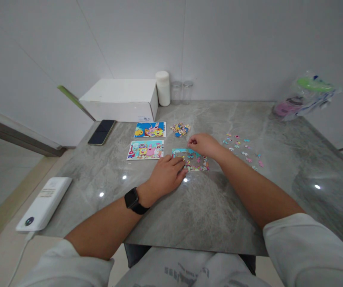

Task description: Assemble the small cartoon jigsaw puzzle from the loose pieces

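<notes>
A partly filled jigsaw puzzle (pixel 203 164) lies flat on the grey marbled table, its edge pieces joined around a gap. My left hand (pixel 168 172) rests palm down over the puzzle's left side with its fingers stretched out. Above the puzzle's upper edge is my right hand (pixel 204 144), fingers pinched together; whatever they hold is too small or hidden to make out. Loose puzzle pieces (pixel 245 153) are scattered to the right of it. Left of the puzzle lies a cartoon picture card (pixel 146 150), with a second, blue card (pixel 150 130) behind it.
Farther back sits a heap of puzzle pieces (pixel 180 129). A white box (pixel 117 109), a white bottle (pixel 163 89) and two clear jars (pixel 182 93) stand by the wall. At left are a phone (pixel 102 132) and a white power bank (pixel 44 203); a plastic bag (pixel 304 97) is far right.
</notes>
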{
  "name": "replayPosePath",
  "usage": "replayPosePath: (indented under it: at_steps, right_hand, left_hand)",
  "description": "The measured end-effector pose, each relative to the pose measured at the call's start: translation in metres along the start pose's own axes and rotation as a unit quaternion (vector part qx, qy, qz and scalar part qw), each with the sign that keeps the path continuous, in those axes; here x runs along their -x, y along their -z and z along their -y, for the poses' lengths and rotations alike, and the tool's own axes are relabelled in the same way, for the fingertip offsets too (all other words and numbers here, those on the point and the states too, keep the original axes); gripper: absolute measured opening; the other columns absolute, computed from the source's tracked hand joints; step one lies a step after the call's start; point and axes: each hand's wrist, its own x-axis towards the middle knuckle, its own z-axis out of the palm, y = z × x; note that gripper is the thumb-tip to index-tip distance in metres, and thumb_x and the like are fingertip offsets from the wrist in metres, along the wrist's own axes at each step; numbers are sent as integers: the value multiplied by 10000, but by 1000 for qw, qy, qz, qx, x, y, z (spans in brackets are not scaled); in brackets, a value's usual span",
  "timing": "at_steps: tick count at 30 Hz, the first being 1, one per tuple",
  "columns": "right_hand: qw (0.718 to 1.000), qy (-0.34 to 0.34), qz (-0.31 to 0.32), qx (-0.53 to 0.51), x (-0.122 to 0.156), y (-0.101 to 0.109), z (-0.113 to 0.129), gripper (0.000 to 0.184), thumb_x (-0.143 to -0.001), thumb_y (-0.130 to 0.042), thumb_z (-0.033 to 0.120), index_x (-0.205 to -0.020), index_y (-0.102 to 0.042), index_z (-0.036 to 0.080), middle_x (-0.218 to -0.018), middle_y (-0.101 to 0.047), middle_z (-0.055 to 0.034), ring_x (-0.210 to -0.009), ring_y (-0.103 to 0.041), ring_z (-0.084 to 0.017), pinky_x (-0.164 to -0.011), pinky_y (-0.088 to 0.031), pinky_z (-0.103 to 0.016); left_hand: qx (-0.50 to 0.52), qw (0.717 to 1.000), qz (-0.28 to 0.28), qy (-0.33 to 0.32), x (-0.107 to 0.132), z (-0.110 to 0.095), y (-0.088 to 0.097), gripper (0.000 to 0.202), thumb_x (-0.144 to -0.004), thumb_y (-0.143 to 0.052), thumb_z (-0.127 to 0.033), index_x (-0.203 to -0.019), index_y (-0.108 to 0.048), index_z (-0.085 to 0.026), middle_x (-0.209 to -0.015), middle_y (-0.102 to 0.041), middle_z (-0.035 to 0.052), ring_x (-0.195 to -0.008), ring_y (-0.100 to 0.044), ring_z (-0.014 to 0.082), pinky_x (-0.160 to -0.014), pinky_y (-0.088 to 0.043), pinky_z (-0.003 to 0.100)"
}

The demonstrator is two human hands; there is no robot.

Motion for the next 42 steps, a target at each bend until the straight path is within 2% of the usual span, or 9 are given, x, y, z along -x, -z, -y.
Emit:
replayPosePath:
  at_steps: [11,18,28,42]
  right_hand:
    - [1000,7,9,12,-1,-5,1,241,-934,-617,307,-1023,-813,199,-980,-807,-67,-849,-686,-186,-740,-433,-266]
    - [999,46,25,-5,2,-4,4,235,-924,-626,282,-1028,-825,213,-930,-805,-45,-809,-680,-174,-750,-440,-260]
    - [999,35,17,-8,3,2,4,236,-936,-612,283,-1018,-820,207,-957,-804,-49,-830,-680,-172,-728,-425,-258]
    - [999,36,23,-2,1,0,0,236,-939,-610,297,-1014,-817,210,-940,-802,-47,-807,-673,-173,-711,-416,-268]
  left_hand:
    - [-31,999,4,31,0,-2,-3,425,-1070,-467,-461,-1340,-668,-201,-1370,-616,128,-1189,-554,307,-1044,-461,502]
    - [-22,999,9,42,-1,-2,-2,405,-1061,-485,-462,-1326,-685,-230,-1348,-605,129,-1185,-551,306,-1070,-441,517]
    - [-39,998,0,48,1,0,0,405,-1071,-458,-470,-1325,-703,-271,-1346,-604,119,-1214,-534,309,-1130,-389,550]
    - [-48,997,-10,56,1,4,0,384,-1062,-476,-482,-1294,-734,-317,-1346,-594,110,-1209,-503,325,-1045,-422,525]
